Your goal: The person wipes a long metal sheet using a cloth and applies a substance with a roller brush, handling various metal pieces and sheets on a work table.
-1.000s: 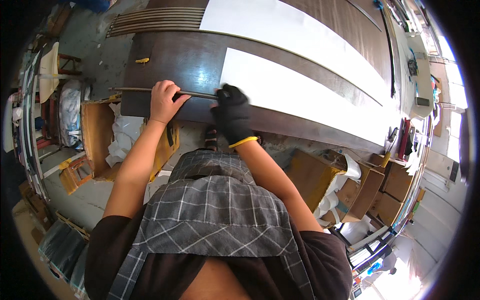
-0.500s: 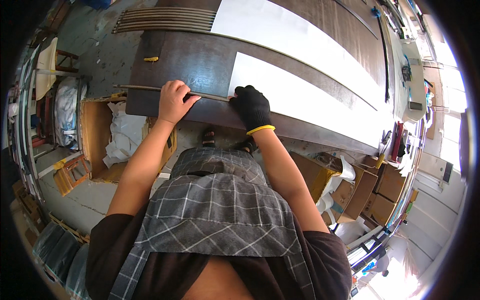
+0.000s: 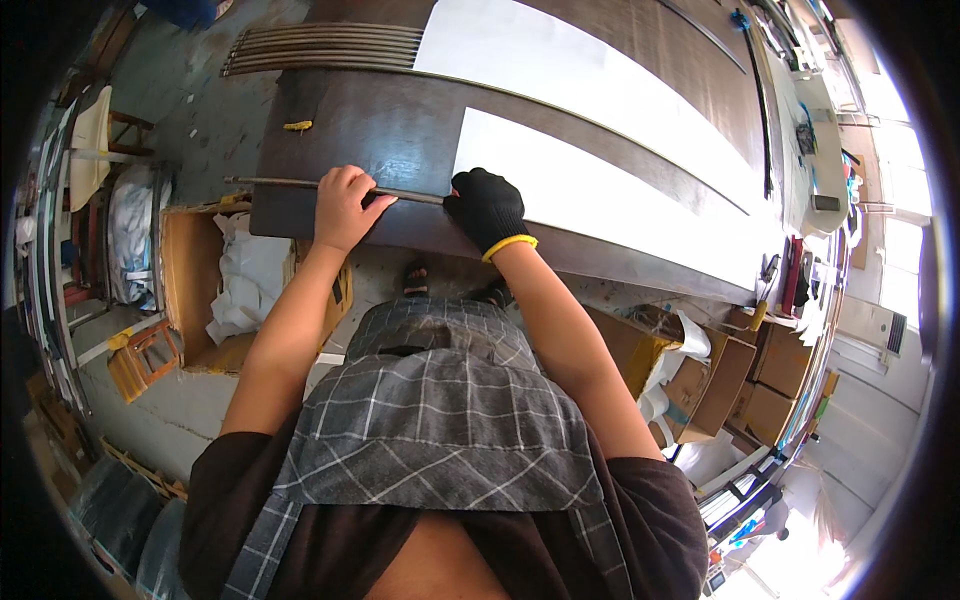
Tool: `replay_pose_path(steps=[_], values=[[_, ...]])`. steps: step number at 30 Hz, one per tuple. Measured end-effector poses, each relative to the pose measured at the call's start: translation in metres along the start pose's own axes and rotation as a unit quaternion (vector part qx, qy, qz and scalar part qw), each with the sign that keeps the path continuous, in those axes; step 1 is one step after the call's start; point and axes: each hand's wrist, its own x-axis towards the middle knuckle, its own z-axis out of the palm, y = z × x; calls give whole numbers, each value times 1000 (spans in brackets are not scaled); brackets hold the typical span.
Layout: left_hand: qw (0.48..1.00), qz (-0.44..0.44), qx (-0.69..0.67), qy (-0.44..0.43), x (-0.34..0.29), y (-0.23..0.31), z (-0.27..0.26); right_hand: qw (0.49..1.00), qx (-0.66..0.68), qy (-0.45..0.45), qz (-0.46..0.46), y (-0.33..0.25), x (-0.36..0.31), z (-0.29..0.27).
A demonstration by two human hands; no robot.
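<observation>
A thin metal rod (image 3: 412, 194) lies along the near edge of a dark table (image 3: 375, 120), its left end sticking out past the table's corner. My left hand (image 3: 345, 208), bare, is closed round the rod, thumb pointing right. In a black knit glove with a yellow cuff, my right hand (image 3: 487, 208) is closed at the rod's right part, by the near left corner of a white strip (image 3: 580, 185). The glove hides that part of the rod, and I cannot tell whether the rod runs on under the strip.
Farther back lies a second white strip (image 3: 570, 75), with several rods (image 3: 320, 48) jutting from its left end. A small yellow piece (image 3: 298, 126) rests on the table. Below the table stand a cardboard box (image 3: 195, 290) with white scraps at left and more boxes (image 3: 720, 385) at right.
My gloved right hand has slid a little left along the rod and its fingers have closed more. My left hand keeps its hold. The whole view has shifted slightly.
</observation>
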Motion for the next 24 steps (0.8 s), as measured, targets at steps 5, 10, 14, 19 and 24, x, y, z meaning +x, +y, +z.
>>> replay_pose_path(steps=[5, 10, 14, 19, 24], values=[[1000, 31, 1, 0, 10, 7, 2, 936, 27, 293, 194, 247, -48, 16], [998, 15, 51, -13, -6, -9, -20, 719, -100, 254, 639, 429, -345, -117], [994, -33, 92, -48, -5, 16, -14, 626, -227, 311, 679, 449, -466, -128], [989, 102, -64, -81, 69, 215, 99, 875, 166, 327, 316, 404, -277, -48], [943, 118, -180, -254, 121, 425, 231, 899, -104, 383, 187, 351, -156, -6]])
